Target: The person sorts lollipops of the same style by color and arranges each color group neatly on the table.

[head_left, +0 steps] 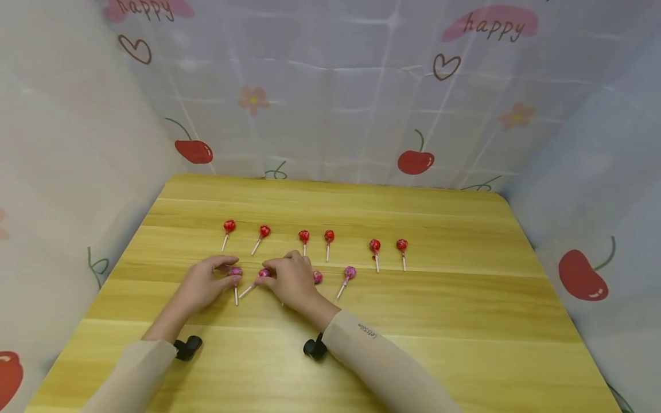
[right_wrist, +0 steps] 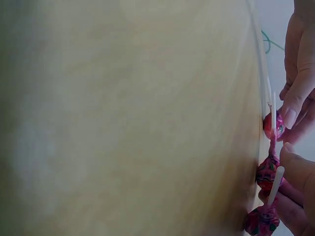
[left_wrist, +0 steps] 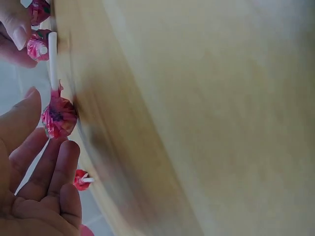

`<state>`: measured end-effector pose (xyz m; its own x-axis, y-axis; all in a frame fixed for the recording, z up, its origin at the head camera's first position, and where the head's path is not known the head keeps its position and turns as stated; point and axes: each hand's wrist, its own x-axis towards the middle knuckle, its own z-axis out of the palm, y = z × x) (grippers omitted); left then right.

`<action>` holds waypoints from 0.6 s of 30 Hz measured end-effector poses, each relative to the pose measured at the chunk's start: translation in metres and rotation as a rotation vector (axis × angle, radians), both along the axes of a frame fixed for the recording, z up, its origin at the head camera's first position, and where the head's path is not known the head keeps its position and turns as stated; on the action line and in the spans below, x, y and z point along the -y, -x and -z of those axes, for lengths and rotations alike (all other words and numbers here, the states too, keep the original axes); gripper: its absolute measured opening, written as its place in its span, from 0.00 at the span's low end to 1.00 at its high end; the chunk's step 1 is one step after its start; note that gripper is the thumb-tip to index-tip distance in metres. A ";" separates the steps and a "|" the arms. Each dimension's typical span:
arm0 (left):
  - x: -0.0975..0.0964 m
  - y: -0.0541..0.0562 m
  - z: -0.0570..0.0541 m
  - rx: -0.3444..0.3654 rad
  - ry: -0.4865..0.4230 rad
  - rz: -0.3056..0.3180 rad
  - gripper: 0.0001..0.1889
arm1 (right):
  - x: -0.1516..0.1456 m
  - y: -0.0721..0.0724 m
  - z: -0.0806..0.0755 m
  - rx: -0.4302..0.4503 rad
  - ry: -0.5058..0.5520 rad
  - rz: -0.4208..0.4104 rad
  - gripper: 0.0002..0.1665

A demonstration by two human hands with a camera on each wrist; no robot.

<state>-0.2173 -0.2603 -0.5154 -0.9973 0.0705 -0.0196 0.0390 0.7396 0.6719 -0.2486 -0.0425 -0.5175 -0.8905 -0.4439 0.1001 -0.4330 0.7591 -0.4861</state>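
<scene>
Two pink-wrapped lollipops lie between my hands on the table. My left hand [head_left: 203, 284] has its thumb and fingers curled round the head of the leftmost pink lollipop [head_left: 236, 271], whose white stick points toward me. In the left wrist view the fingertips meet this lollipop's head [left_wrist: 59, 118] from below, with the thumb beside it. My right hand [head_left: 295, 281] pinches the head of the neighbouring pink lollipop [head_left: 264, 273], its stick slanting down to the left. Another lollipop is mostly hidden under the right hand.
Several red lollipops [head_left: 329, 236] form a row of pairs behind the hands. Right of my right hand lie two more pink lollipops, one partly covered [head_left: 317, 277] and one whole [head_left: 350, 272]. The wooden table [head_left: 465, 321] meets printed curtains [head_left: 330, 126] at its back and sides.
</scene>
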 end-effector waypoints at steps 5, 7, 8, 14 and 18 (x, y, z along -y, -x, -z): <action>-0.002 0.005 0.005 0.026 -0.014 -0.003 0.25 | 0.001 0.001 0.001 -0.010 -0.004 0.003 0.22; -0.004 0.006 0.005 0.025 -0.011 0.003 0.24 | 0.002 0.001 0.001 -0.011 -0.011 0.008 0.22; -0.004 0.007 0.005 0.023 -0.006 0.003 0.23 | 0.003 0.002 0.002 -0.013 -0.015 0.009 0.22; -0.004 0.008 -0.002 0.073 -0.002 0.031 0.22 | 0.005 0.004 0.002 -0.021 -0.033 0.006 0.19; -0.001 0.007 -0.007 0.118 -0.015 0.062 0.22 | 0.005 0.005 0.002 -0.007 -0.030 -0.002 0.18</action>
